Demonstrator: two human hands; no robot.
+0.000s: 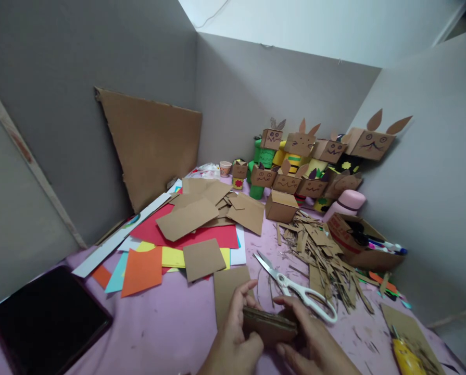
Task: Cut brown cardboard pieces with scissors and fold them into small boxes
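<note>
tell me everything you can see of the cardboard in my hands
The cardboard is plain brown, with several layers showing along its upward-facing edge. It is held low in the picture, above the purple cloth, between your left hand and right hand, that edge sloping down rightward. Both ends are partly hidden; whether the layers are joined cannot be told.

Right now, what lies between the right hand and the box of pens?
The head view shows white-handled scissors nearer the right hand, then a heap of cardboard strips.
</note>
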